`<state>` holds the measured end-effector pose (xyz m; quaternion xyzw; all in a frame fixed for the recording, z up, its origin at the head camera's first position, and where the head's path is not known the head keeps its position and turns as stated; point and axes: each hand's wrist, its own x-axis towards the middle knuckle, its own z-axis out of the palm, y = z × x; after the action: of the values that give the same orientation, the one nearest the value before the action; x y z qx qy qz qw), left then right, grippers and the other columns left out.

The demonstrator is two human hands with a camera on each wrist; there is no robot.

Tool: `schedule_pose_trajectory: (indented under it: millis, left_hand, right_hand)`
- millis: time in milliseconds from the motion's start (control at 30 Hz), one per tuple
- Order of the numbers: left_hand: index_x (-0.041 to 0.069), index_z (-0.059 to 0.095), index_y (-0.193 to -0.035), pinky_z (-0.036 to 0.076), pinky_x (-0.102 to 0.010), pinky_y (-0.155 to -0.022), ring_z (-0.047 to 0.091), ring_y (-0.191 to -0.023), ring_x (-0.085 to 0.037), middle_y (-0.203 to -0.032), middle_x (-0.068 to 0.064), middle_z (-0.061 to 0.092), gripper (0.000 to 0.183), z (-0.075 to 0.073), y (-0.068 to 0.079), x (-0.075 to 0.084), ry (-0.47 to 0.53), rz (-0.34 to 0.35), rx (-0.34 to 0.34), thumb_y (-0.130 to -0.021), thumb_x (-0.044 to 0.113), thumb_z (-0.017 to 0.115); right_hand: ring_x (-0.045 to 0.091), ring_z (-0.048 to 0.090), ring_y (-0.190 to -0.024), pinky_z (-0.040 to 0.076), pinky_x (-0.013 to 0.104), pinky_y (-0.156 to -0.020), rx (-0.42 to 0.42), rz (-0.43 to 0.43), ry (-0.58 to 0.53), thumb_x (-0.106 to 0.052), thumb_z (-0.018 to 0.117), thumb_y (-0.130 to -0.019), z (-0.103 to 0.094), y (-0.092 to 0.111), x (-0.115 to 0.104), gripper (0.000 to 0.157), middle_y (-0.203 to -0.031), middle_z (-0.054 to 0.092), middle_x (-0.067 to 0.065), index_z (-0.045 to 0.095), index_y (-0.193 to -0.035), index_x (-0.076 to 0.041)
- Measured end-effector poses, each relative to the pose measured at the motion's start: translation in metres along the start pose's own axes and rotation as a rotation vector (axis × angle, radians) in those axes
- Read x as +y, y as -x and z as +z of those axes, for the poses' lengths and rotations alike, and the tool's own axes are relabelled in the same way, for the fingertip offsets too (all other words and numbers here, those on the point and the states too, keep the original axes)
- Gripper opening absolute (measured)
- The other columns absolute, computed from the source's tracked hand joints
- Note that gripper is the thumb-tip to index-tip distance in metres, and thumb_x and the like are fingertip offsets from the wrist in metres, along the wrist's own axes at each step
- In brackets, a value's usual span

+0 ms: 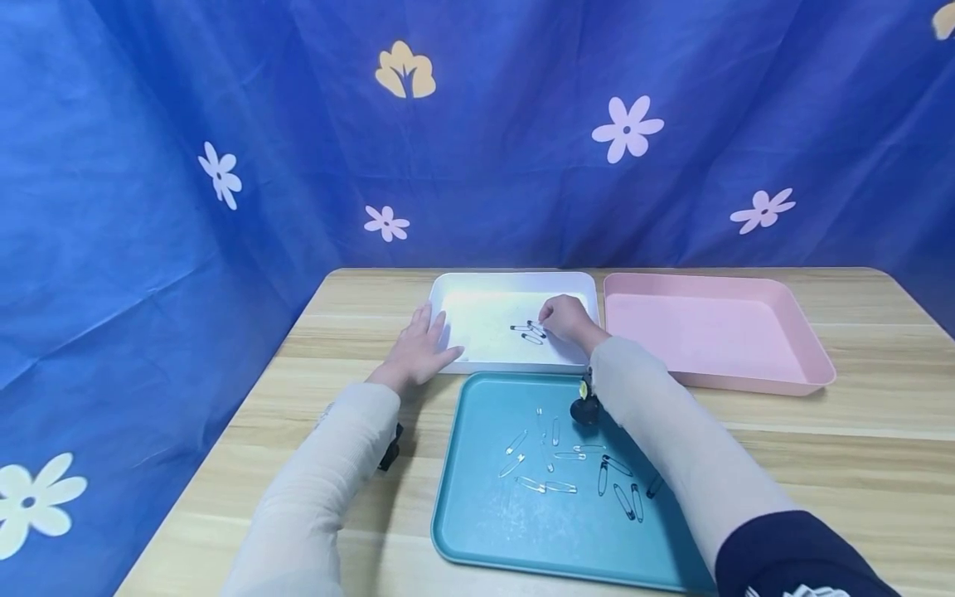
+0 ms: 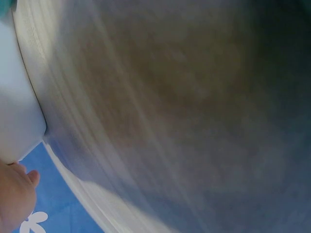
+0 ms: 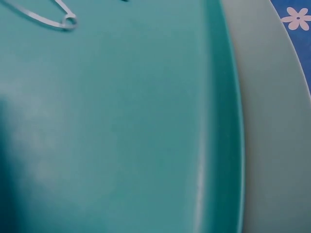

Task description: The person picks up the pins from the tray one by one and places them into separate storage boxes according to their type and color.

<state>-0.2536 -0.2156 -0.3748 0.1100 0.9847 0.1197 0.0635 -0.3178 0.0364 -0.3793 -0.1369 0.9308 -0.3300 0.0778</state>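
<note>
Over the right part of the white tray (image 1: 477, 319), my right hand (image 1: 569, 322) has its fingers curled and pinches a black safety pin at the fingertips. Several black safety pins (image 1: 533, 338) lie just left of it on the tray floor. My left hand (image 1: 418, 352) rests on the tray's left rim, fingers spread; part of that hand (image 2: 17, 199) also shows in the left wrist view. Nearer to me, a teal tray (image 1: 477, 514) carries silver safety pins (image 1: 569, 455) on its left and black ones (image 1: 603, 466) on its right. One silver pin (image 3: 69, 21) appears up close in the right wrist view.
A pink tray (image 1: 709, 332) stands right of the white one, behind my right forearm. All three trays sit on a wooden table (image 1: 858, 464). A blue curtain (image 1: 507, 149) with flower shapes hangs behind the table and along its left side.
</note>
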Motion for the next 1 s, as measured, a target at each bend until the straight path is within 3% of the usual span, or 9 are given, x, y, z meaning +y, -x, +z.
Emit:
schedule_pose_trajectory:
  millis: [300, 567, 800, 1000]
  left_hand:
    - [0.002, 0.010, -0.138, 0.008, -0.047, -0.101, -0.005, -0.128, -0.032, -0.141, -0.018, -0.008, 0.076, -0.001, -0.003, 0.003, -0.007, 0.010, 0.006, -0.086, 0.052, 0.034]
    - [0.002, 0.010, -0.138, 0.006, -0.046, -0.101, -0.008, -0.128, -0.031, -0.141, -0.018, -0.010, 0.076, -0.003, -0.004, 0.003, 0.001, 0.019, -0.004, -0.085, 0.052, 0.034]
    - [0.001, 0.011, -0.137, 0.007, -0.048, -0.101, -0.007, -0.127, -0.032, -0.141, -0.020, -0.008, 0.077, -0.004, -0.001, 0.002, 0.007, 0.023, -0.006, -0.085, 0.052, 0.034]
    - [-0.001, 0.012, -0.137, 0.007, -0.049, -0.100, -0.005, -0.127, -0.035, -0.140, -0.021, -0.007, 0.076, -0.001, 0.000, 0.001, 0.005, 0.030, 0.006, -0.086, 0.050, 0.036]
  right_hand:
    - [0.025, 0.051, -0.094, 0.039, 0.033, -0.084, 0.014, 0.009, -0.008, -0.003, 0.054, -0.079, -0.008, 0.005, 0.002, 0.013, -0.093, 0.060, 0.012, 0.062, -0.088, 0.001]
    - [0.021, 0.052, -0.077, 0.042, 0.029, -0.071, 0.018, -0.007, -0.055, -0.007, 0.056, -0.078, -0.019, 0.016, 0.004, 0.013, -0.082, 0.060, 0.008, 0.062, -0.087, -0.001]
    - [0.016, 0.054, -0.067, 0.044, 0.027, -0.065, 0.001, -0.024, -0.194, -0.009, 0.058, -0.080, -0.022, 0.030, 0.000, 0.012, -0.072, 0.060, 0.007, 0.062, -0.085, 0.001]
    - [0.023, 0.057, -0.077, 0.046, 0.031, -0.069, -0.058, 0.015, -0.332, -0.010, 0.057, -0.081, -0.024, 0.044, 0.002, 0.013, -0.088, 0.060, 0.014, 0.061, -0.089, 0.001]
